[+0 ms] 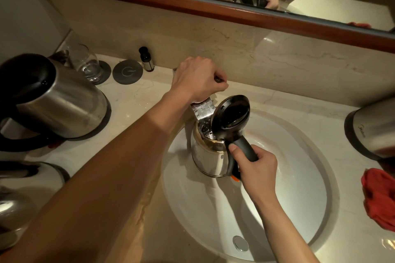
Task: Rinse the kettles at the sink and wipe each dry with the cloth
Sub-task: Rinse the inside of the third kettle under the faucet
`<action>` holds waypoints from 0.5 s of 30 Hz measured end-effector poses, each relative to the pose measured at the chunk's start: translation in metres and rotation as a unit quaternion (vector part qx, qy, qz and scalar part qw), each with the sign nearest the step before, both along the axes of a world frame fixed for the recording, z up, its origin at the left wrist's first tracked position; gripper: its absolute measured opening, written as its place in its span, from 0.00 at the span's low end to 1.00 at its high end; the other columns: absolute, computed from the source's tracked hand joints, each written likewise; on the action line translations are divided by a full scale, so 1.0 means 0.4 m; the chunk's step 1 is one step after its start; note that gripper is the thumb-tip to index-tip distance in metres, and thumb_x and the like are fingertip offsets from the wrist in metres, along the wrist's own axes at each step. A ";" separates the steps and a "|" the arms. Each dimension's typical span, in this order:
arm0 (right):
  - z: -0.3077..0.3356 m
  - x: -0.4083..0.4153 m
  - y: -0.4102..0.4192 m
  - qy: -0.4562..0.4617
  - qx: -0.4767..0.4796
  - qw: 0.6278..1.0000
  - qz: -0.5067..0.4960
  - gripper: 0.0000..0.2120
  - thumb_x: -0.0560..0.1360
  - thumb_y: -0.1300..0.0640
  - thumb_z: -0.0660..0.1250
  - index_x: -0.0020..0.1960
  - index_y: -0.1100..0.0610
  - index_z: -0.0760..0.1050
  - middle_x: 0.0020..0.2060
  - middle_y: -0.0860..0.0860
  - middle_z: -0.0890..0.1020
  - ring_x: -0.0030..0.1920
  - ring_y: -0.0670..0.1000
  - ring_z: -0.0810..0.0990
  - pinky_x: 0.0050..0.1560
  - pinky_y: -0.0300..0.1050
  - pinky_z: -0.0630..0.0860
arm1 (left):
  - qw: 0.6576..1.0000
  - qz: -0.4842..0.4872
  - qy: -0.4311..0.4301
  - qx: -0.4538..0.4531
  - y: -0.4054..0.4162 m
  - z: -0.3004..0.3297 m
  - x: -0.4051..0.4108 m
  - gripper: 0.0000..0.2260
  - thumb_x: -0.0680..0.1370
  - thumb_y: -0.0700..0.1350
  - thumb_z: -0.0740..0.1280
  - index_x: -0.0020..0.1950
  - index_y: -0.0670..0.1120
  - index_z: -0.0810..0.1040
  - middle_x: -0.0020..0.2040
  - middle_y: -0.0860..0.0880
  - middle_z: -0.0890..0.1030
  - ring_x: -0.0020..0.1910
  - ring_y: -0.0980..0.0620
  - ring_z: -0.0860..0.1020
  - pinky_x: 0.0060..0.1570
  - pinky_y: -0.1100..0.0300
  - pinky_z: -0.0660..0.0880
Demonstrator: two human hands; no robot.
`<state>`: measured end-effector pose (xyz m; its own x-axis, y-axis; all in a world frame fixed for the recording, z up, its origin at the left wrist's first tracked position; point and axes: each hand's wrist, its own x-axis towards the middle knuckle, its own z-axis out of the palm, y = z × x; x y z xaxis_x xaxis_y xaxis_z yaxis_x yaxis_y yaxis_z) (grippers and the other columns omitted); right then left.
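My right hand (255, 168) grips the black handle of a steel kettle (206, 156), held upright in the white sink (299, 209) with its lid (232, 113) flipped open. The kettle's mouth sits under the flat chrome faucet spout (202, 110). My left hand (197, 78) is curled over the faucet lever behind the spout. A red cloth (379, 198) lies crumpled on the counter right of the sink. Other steel kettles stand around: one at left (62, 100), one at lower left (27, 194), one at the right edge (372, 132).
A drinking glass (86, 63) on a dark coaster, a second round coaster (127, 72) and a small dark bottle (146, 60) stand at the back left of the marble counter (132, 96). A mirror with a wooden frame (192, 8) runs above.
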<state>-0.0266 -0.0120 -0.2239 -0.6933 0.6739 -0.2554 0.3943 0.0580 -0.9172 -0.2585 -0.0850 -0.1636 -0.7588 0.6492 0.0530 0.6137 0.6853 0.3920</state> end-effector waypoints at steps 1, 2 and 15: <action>0.002 0.000 0.000 -0.003 -0.003 1.000 0.001 0.20 0.68 0.46 0.76 0.24 0.50 0.72 0.20 0.46 0.69 0.27 0.51 0.67 0.35 0.49 0.68 | 1.000 0.000 -0.001 0.000 0.000 -0.001 0.000 0.09 0.76 0.59 0.67 0.51 0.60 0.85 0.49 0.58 0.85 0.51 0.51 0.81 0.53 0.56 0.73; 0.003 0.001 -0.001 -0.005 -0.006 1.000 0.003 0.19 0.67 0.44 0.75 0.24 0.50 0.72 0.20 0.46 0.69 0.27 0.51 0.67 0.34 0.49 0.68 | 1.000 -0.001 -0.001 -0.001 0.000 -0.001 0.000 0.09 0.76 0.59 0.67 0.51 0.60 0.85 0.49 0.58 0.85 0.51 0.51 0.81 0.53 0.56 0.73; -0.003 0.005 0.008 0.003 0.014 1.000 0.007 0.24 0.74 0.57 0.78 0.24 0.50 0.72 0.20 0.46 0.69 0.26 0.47 0.66 0.34 0.44 0.65 | 1.000 -0.004 0.010 0.006 0.002 -0.001 0.001 0.09 0.76 0.58 0.67 0.51 0.59 0.85 0.48 0.58 0.86 0.50 0.51 0.81 0.52 0.57 0.69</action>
<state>-0.0248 -0.0090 -0.2250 -0.7048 0.6700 -0.2332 0.3879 0.0888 -0.9174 -0.2580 -0.0843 -0.1640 -0.7516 0.6551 0.0763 0.6277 0.6750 0.3879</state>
